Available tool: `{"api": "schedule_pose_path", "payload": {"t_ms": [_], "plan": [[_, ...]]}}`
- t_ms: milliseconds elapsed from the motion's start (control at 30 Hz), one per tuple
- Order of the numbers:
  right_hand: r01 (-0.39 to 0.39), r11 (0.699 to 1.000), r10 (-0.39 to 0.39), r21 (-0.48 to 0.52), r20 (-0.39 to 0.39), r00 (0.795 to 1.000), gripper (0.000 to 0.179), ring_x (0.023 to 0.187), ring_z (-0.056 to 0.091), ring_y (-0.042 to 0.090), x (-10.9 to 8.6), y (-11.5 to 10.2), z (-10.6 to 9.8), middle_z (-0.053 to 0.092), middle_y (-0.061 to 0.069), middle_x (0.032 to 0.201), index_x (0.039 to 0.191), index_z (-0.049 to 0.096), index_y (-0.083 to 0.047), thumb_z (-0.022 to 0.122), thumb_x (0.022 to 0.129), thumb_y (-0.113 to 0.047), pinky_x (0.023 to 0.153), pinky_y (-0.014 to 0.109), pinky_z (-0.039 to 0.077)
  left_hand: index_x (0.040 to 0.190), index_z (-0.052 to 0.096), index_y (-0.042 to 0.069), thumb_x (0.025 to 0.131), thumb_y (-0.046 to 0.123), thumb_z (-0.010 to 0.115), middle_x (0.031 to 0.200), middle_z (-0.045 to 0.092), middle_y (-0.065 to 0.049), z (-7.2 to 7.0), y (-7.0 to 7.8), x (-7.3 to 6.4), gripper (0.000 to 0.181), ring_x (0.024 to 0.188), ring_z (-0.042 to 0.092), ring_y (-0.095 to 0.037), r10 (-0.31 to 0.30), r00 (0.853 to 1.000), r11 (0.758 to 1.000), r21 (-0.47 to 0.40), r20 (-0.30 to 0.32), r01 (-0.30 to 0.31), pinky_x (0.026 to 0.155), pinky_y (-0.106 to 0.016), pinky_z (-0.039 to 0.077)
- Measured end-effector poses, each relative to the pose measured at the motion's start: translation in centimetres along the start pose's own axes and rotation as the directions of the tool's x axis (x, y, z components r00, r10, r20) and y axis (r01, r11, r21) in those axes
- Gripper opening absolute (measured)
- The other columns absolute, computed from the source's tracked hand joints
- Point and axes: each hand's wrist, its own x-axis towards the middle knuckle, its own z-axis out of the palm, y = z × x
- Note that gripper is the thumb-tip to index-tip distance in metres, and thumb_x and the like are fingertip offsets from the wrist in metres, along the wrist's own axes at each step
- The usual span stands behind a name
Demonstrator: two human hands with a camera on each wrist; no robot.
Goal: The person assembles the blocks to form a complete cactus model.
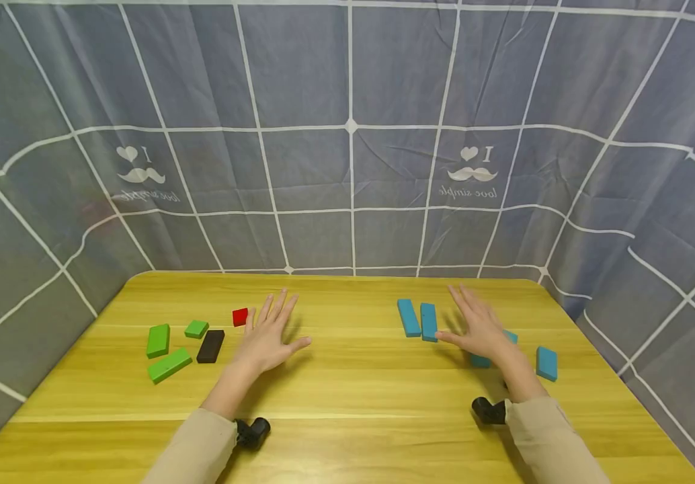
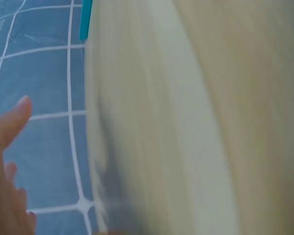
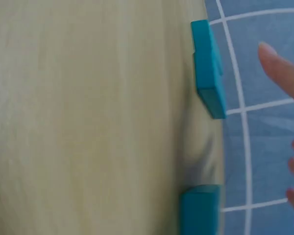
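Note:
My left hand [image 1: 266, 341] hovers over the table's left half, fingers spread and nothing held. A small red block [image 1: 240, 316] lies just left of its fingertips, and a black block [image 1: 211, 346] sits left of the wrist. On the other side, my right hand [image 1: 482, 331] is also spread and holds nothing. Two long blue blocks [image 1: 409, 318] stand side by side left of its thumb. Another blue block [image 1: 480, 361] is partly hidden beneath that hand. In the right wrist view, the thumb [image 3: 283, 71] is apart from the blue blocks [image 3: 209, 73].
Three green blocks [image 1: 169, 366] lie at the left of the wooden table [image 1: 347, 403]. A separate blue block [image 1: 546, 364] rests at the far right. A grey curtain with white lines [image 1: 299, 168] surrounds the back and sides. Black wrist devices [image 1: 253, 433] sit at both cuffs.

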Motion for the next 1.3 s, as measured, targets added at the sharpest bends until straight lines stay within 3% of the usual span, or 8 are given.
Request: {"api": "schedule_pose_path", "payload": {"t_ms": [133,267,467,567,700,867,1033,1300], "plan": [[0.066,0.983,-0.062,0.171,-0.03,0.998,0.101,0.132,0.015,0.046,0.6,1.0,1.1,0.014,0.025,0.148,0.147,0.011,-0.01,0.074,0.074,-0.037,0.101,0.062,0.014,0.146,0.021,0.013,0.079,0.046,0.064,0.15,0.017,-0.015,1.4,1.3,1.3,0.086,0.136,0.014,-0.037,0.068,0.996,0.991,-0.114,-0.058,-0.074,0.103,-0.06,0.011],[0.061,0.946,-0.066,0.319,0.004,0.998,0.101,0.132,0.017,0.045,1.1,1.8,2.1,0.016,0.025,0.147,0.146,0.014,-0.006,0.077,0.072,-0.033,0.099,0.062,0.019,0.144,0.027,0.009,0.076,0.041,0.069,0.148,0.023,-0.016,2.8,2.6,2.7,0.086,0.135,0.019,-0.037,0.116,0.99,0.959,-0.25,-0.085,-0.134,0.103,-0.058,0.016],[0.026,0.889,-0.067,0.458,0.072,0.995,0.097,0.13,0.021,0.044,1.9,2.5,2.8,0.021,0.023,0.146,0.145,0.018,-0.003,0.077,0.072,-0.027,0.099,0.061,0.022,0.142,0.032,0.008,0.074,0.034,0.074,0.145,0.029,-0.015,4.9,4.5,4.5,0.084,0.134,0.023,-0.033,0.148,0.987,0.905,-0.392,-0.068,-0.163,0.105,-0.053,0.02],[0.012,0.86,-0.07,0.51,0.095,0.993,0.095,0.129,0.023,0.045,2.3,2.9,3.0,0.022,0.023,0.145,0.144,0.02,-0.002,0.078,0.072,-0.023,0.098,0.061,0.023,0.141,0.034,0.009,0.074,0.033,0.075,0.145,0.03,-0.015,5.9,5.3,5.2,0.082,0.133,0.024,-0.033,0.154,0.987,0.89,-0.429,-0.041,-0.157,0.104,-0.053,0.021],[-0.007,0.842,-0.075,0.54,0.131,0.989,0.093,0.128,0.023,0.047,2.7,3.4,3.1,0.023,0.025,0.144,0.143,0.021,0.0,0.078,0.072,-0.02,0.098,0.062,0.024,0.141,0.033,0.011,0.075,0.037,0.074,0.145,0.03,-0.014,7.0,6.4,5.9,0.082,0.133,0.025,-0.033,0.162,0.987,0.888,-0.436,0.002,-0.145,0.103,-0.053,0.023],[-0.025,0.823,-0.083,0.568,0.163,0.983,0.09,0.128,0.022,0.048,3.0,3.8,3.3,0.023,0.026,0.144,0.143,0.022,0.001,0.077,0.073,-0.017,0.099,0.061,0.022,0.141,0.033,0.009,0.074,0.038,0.074,0.145,0.031,-0.014,8.4,7.4,7.0,0.084,0.132,0.028,-0.033,0.199,0.98,0.887,-0.427,0.011,-0.176,0.103,-0.052,0.024],[-0.027,0.808,-0.104,0.589,0.186,0.977,0.09,0.13,0.021,0.047,3.1,3.8,3.3,0.023,0.028,0.143,0.143,0.022,-0.001,0.077,0.074,-0.018,0.101,0.059,0.021,0.141,0.033,0.01,0.072,0.042,0.074,0.145,0.031,-0.013,9.5,8.0,7.9,0.086,0.133,0.028,-0.031,0.225,0.974,0.912,-0.359,0.037,-0.197,0.104,-0.051,0.023],[-0.041,0.772,-0.117,0.635,0.205,0.972,0.085,0.131,0.02,0.046,3.0,3.6,3.1,0.023,0.027,0.144,0.142,0.023,0.003,0.075,0.076,-0.012,0.104,0.056,0.018,0.141,0.034,0.013,0.071,0.049,0.072,0.144,0.034,-0.01,10.4,9.6,9.3,0.088,0.133,0.029,-0.027,0.254,0.964,0.932,-0.286,0.078,-0.222,0.105,-0.047,0.023]]}}
